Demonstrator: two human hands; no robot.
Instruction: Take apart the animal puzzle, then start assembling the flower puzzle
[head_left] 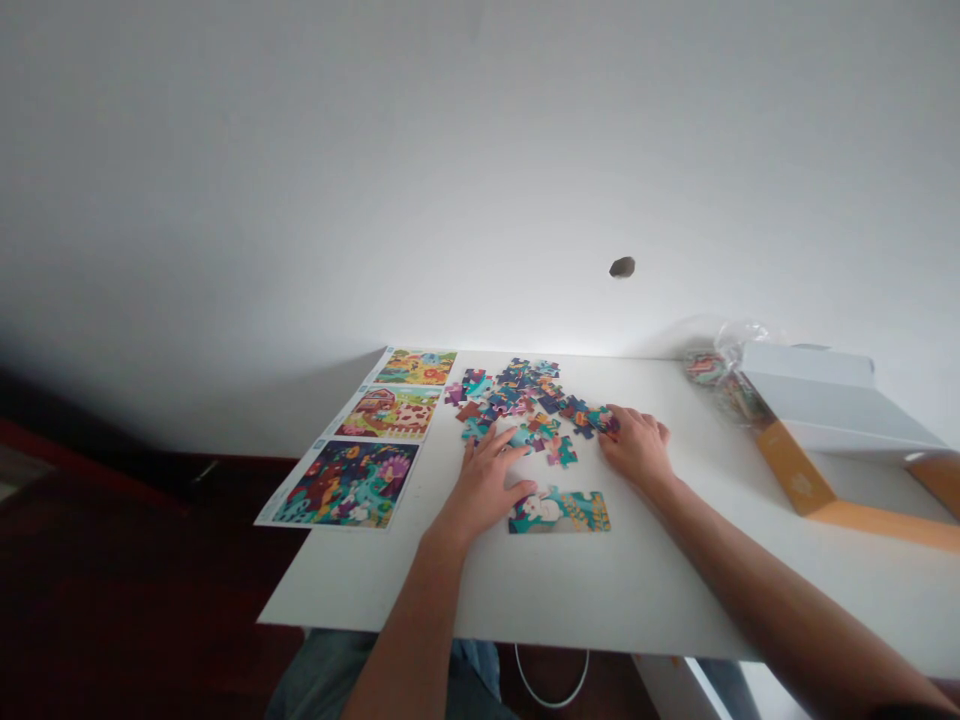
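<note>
My left hand (489, 478) lies over the near left edge of a loose heap of jigsaw pieces (517, 385), its fingers spread and the thumb apart. Just right of that thumb is a joined strip of puzzle (561, 511) showing a white animal and yellow leaves on teal. At the heap's right end, my right hand (636, 445) is curled, with thumb and fingertips closed on a dark jigsaw piece (606, 420); the fingers partly hide it. A teal and pink piece (562, 451) lies between the two hands.
A printed sheet with three pictures (352, 480) lies at the table's left edge, slightly overhanging. On the right stand an open orange and white box (806, 485) and a clear plastic bag (739, 350) with pieces inside. A wall with a hole (622, 267) rises behind the white table (600, 590).
</note>
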